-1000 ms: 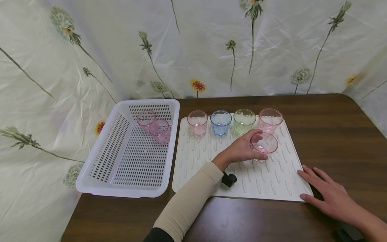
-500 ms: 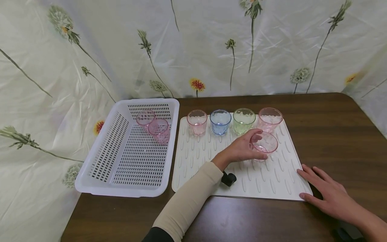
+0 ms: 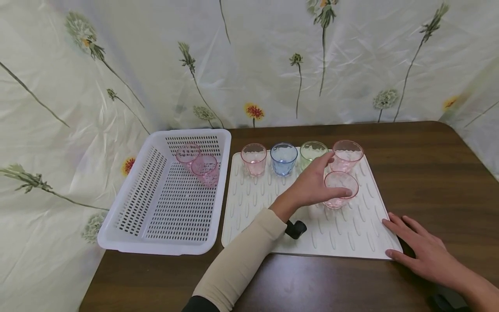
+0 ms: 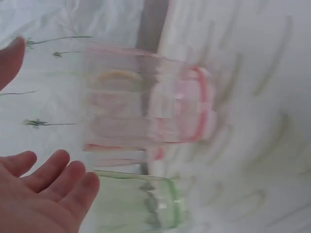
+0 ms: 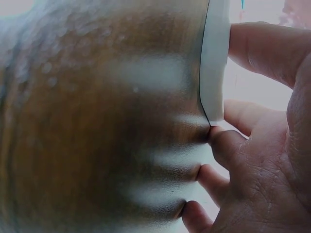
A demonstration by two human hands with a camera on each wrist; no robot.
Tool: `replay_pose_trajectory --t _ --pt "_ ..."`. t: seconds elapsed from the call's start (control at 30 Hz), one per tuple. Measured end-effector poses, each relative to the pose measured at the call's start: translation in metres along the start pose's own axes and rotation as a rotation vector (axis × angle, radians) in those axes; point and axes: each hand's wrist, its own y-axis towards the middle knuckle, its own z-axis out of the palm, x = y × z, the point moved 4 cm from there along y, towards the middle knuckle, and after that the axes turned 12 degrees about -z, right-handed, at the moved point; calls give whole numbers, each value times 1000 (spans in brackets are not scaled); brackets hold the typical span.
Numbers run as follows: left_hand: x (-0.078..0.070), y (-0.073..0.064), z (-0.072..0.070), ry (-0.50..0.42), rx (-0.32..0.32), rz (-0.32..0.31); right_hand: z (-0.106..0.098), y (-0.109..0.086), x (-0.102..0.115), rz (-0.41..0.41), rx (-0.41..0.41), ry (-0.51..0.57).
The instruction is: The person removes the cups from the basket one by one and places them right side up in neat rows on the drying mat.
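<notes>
A pink glass [image 3: 336, 203] stands upright near the right side of the white ridged mat [image 3: 352, 236]. My left hand [image 3: 309, 184] is spread around its rim; in the left wrist view its fingers [image 4: 63, 179] and thumb are apart from the pink glass [image 4: 121, 116]. Behind it, a row of glasses runs along the mat's far edge: pink [image 3: 254, 165], blue [image 3: 283, 164], green [image 3: 312, 149], partly hidden by my left fingers, and pink [image 3: 347, 161]. My right hand [image 3: 426, 251] rests with extended fingers at the mat's right front corner, touching mat and tabletop.
Left of the mat sits a white perforated basket [image 3: 160, 248] with two pink glasses [image 3: 189, 154] leaning at its back right. A dark wooden table [image 3: 421, 173] carries everything. A flower-printed sheet [image 3: 253, 65] hangs behind.
My left hand has let go of the pink glass and spread its fingers, which have moved up and away from its rim. The right hand has stayed in place.
</notes>
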Motion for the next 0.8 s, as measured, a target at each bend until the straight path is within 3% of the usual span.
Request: replay_pose_trajectory --t 0.2,0.33,0.47,0.63,0.8 --pt "-38 -10 -41 -3 -159 114 -1 0 -1 -24 -28 -18" --pt "-59 -16 -67 -24 -195 148 -1 -3 1 -40 -52 -28" --pt "-70 -21 -93 -5 -217 152 2 -5 3 -31 -41 -30" --pt "-63 -31 -127 44 -224 131 1 -4 5 -29 -47 -31" --pt "-34 -51 -162 113 -243 95 -1 -1 5 -19 -28 -30"
